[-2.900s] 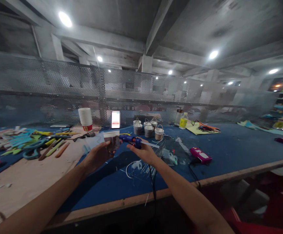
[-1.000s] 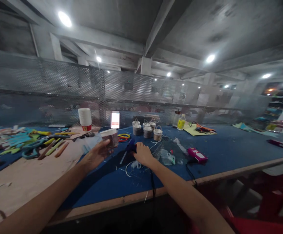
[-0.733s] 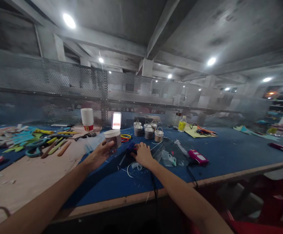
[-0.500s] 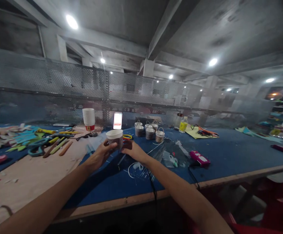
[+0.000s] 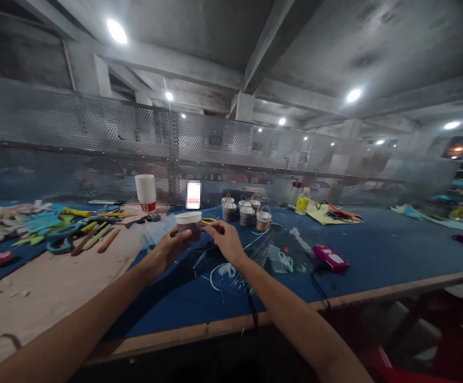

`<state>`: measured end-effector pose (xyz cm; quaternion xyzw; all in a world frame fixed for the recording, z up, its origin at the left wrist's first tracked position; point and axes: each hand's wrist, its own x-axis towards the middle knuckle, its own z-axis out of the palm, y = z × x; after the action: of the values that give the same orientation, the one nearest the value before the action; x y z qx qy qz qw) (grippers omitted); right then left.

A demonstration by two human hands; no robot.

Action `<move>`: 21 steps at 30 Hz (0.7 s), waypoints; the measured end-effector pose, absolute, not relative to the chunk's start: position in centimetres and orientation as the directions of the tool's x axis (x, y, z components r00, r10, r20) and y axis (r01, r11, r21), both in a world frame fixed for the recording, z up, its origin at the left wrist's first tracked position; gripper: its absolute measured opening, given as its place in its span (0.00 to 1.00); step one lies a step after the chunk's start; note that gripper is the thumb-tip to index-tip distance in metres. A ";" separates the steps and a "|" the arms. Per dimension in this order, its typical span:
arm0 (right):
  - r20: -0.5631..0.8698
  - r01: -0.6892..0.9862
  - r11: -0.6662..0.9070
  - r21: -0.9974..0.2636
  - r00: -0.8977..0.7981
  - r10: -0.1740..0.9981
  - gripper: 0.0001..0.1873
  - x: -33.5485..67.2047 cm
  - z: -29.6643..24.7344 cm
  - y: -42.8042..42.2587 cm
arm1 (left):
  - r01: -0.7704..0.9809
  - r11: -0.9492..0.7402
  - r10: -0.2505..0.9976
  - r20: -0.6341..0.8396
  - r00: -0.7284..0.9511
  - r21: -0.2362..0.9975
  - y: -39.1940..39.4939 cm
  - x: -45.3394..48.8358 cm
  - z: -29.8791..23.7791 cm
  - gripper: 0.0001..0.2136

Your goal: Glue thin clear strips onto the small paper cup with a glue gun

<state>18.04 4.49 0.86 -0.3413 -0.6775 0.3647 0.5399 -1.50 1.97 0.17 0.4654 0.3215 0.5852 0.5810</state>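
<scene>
My left hand (image 5: pixel 172 247) is wrapped round a paper cup (image 5: pixel 188 218) with a white rim and a brownish lower part, held upright above the blue table. Just right of the cup, my right hand (image 5: pixel 225 242) has its fingers pinched together close to the cup's side. Whatever lies between those fingertips is too small to make out. Behind my right hand lies a yellow ring-shaped thing (image 5: pixel 208 220), partly hidden. Several small cups with looped handles, like little buckets (image 5: pixel 246 215), stand further back to the right.
A stack of white paper cups (image 5: pixel 145 190) and a lit phone (image 5: pixel 193 194) stand at the back. Scissors (image 5: pixel 61 240) and coloured strips lie left. Clear thin strands (image 5: pixel 257 260), a magenta device (image 5: pixel 330 258) with a cord and a yellow-labelled bottle (image 5: pixel 303 202) are right.
My right hand has drawn slightly up and right from the cup, its fingers now pinched. My left hand keeps hold of the cup, and more of its brownish side shows.
</scene>
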 end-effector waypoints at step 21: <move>0.493 0.019 0.498 -0.867 -0.114 0.863 0.16 18.4 1.5 4.1 | -0.391 -0.058 0.934 0.188 0.304 0.919 1.1 -1.6 0.4 0.20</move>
<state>18.37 4.14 1.54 -0.3395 -0.6489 0.3685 0.5726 -1.62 1.13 0.36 0.5035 0.2698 0.5247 0.6312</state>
